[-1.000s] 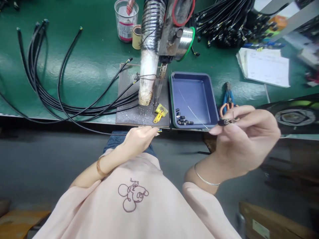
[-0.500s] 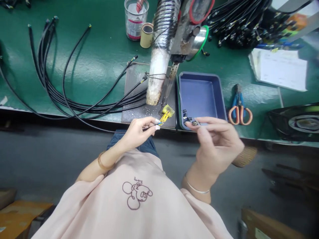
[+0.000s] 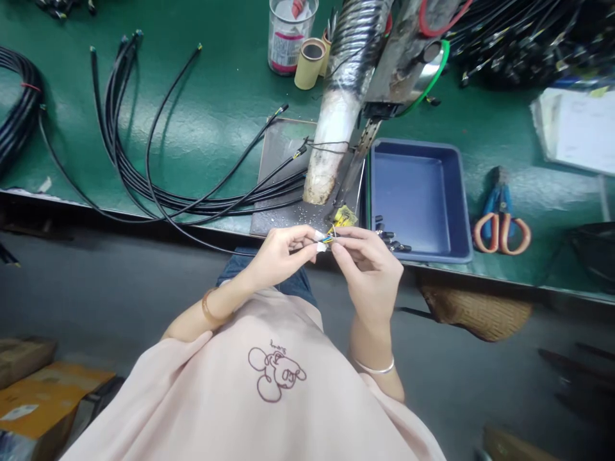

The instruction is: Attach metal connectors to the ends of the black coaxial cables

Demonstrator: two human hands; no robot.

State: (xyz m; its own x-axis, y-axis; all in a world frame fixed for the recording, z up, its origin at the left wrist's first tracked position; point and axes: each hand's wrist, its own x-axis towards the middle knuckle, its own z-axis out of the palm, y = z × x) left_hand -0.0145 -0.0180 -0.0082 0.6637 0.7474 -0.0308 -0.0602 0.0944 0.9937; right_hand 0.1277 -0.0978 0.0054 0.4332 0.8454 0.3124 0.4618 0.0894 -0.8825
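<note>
My left hand point(image 3: 281, 253) pinches the end of a thin black cable point(image 3: 202, 240), whose coloured wire tips point(image 3: 328, 239) stick out past my fingertips. My right hand point(image 3: 368, 266) is closed in a pinch right against those wire tips, holding a small dark part that its fingers mostly hide. Both hands meet just below the table's front edge, in front of a dark metal plate point(image 3: 283, 150) and a soldering fixture point(image 3: 336, 147) wrapped in white and silver.
A blue tray point(image 3: 418, 192) with several small black parts point(image 3: 391, 240) sits right of the fixture. Blue-and-orange cutters point(image 3: 500, 218) lie further right. Several black cables point(image 3: 125, 141) fan across the green table point(image 3: 216, 115). A plastic cup point(image 3: 288, 29) and tape roll point(image 3: 310, 61) stand behind.
My right hand has swung left from beside the cutters, past the tray, and now meets my left hand at the cable's wire tips. The view has shifted left.
</note>
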